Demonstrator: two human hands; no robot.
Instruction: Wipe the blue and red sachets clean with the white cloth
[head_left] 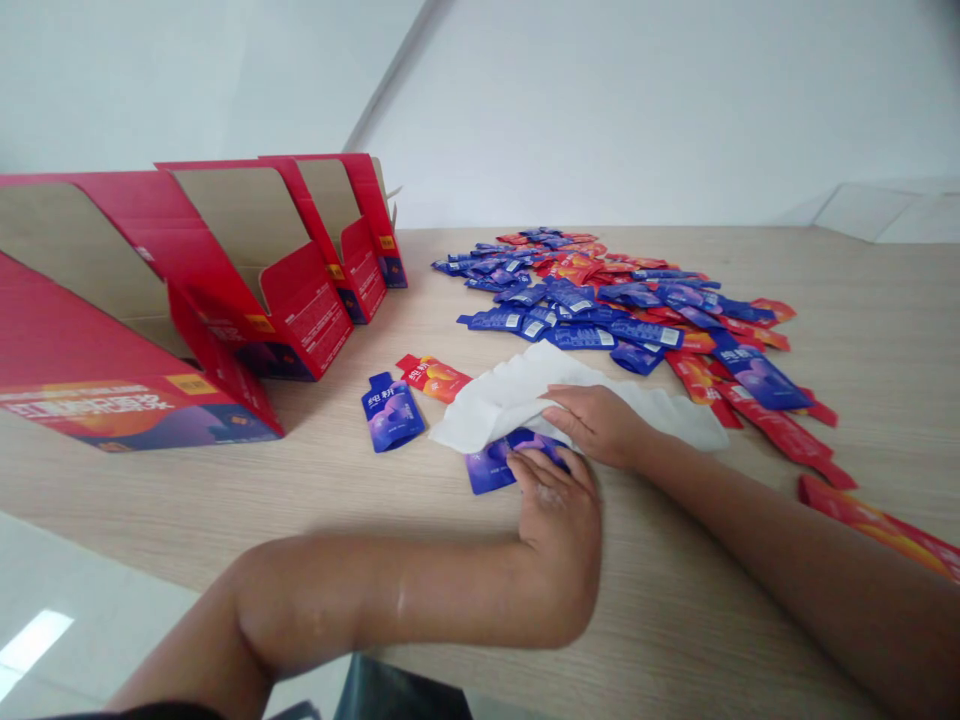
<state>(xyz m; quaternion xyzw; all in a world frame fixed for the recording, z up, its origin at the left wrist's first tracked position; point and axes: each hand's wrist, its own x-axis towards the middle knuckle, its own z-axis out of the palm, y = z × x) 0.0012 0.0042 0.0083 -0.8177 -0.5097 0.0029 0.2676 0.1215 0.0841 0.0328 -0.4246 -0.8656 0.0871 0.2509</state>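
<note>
Left hand (pixel 556 530) pressing open on a blue sachet (pixel 487 468), right hand (pixel 596 425) lying on a crumpled white wipe (pixel 510 400), grip impossible to tell, sachet half hidden underneath. Loose blue and red sachets (pixel 600 310) sprawling over the wood-grain table (pixel 862 300), white wall (pixel 637 110) behind. Red cardboard display boxes (pixel 304 310) standing open at left, nearest one cut off by the frame, brown card showing inside.

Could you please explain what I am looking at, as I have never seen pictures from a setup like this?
This picture comes from a camera worn on a person's head, looking forward and down; there is no machine, just two bare hands. The left hand rests on a blue sachet, and the right hand presses a white cloth partly over it. On the wooden table lie a heap of blue and red sachets and, to the left, open red cardboard boxes.
</note>
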